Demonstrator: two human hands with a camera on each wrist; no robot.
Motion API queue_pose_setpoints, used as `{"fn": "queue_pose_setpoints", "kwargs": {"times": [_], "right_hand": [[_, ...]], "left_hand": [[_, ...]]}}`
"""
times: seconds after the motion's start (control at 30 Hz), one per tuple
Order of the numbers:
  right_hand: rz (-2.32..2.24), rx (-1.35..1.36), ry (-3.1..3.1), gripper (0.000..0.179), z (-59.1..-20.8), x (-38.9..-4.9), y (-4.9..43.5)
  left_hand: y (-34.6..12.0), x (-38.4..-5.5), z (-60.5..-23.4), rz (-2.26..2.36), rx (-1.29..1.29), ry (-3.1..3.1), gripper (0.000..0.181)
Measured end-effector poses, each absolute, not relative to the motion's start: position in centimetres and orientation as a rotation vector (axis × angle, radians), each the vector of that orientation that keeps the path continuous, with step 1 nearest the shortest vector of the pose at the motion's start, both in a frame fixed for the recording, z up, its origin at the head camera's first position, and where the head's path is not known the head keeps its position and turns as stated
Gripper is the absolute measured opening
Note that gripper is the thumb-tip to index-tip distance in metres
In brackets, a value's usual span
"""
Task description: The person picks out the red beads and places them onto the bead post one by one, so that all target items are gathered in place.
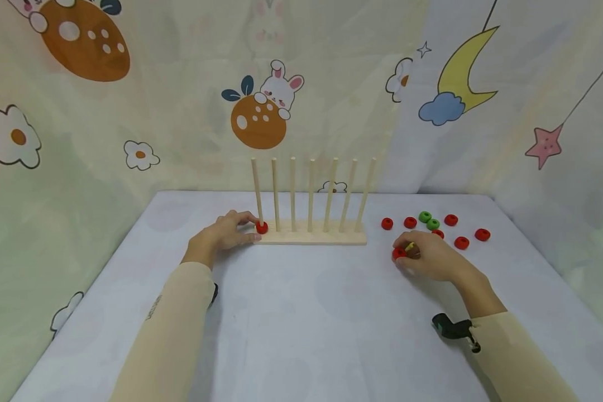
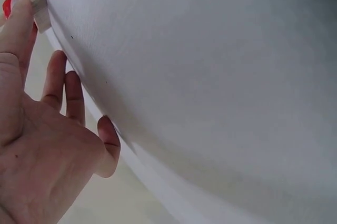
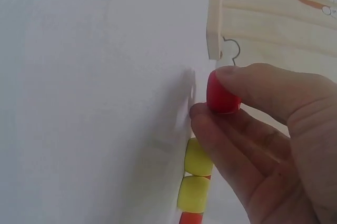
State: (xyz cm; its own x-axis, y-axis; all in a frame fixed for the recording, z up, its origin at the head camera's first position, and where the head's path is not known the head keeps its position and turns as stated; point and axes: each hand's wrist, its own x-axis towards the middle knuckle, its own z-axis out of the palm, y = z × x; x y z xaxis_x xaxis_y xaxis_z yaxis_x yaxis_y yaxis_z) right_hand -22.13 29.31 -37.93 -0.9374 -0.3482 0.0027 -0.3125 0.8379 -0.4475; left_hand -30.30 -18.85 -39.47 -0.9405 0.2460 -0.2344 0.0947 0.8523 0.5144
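A wooden peg stand [image 1: 311,240] with several upright pegs stands toward the back of the table. One red bead [image 1: 262,228] sits at the foot of its leftmost peg. My left hand [image 1: 227,230] holds the stand's left end between thumb and fingers, close around that bead. In the left wrist view the remaining fingers spread loosely beside the table. To the right of the stand, my right hand [image 1: 432,258] pinches another red bead [image 3: 221,95] between thumb and fingers. Past this hand, the right wrist view shows yellow beads [image 3: 196,158]; in the head view the hand partly covers a brown bead [image 1: 412,252].
Behind and right of my right hand lie several loose red beads [image 1: 461,243] and two green beads [image 1: 429,220]. A patterned cloth [image 1: 191,100] rises behind the white table [image 1: 291,312] and along both sides.
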Motion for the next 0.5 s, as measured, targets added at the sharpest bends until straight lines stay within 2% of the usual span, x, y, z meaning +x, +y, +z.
{"fn": "queue_pose_setpoints", "kwargs": {"times": [0.5], "right_hand": [[-0.779,-0.580,2.857,0.027,-38.30,-22.68,28.65]], "left_hand": [[-18.85,-30.34,-39.44,0.762,0.277,2.731,0.044]]}}
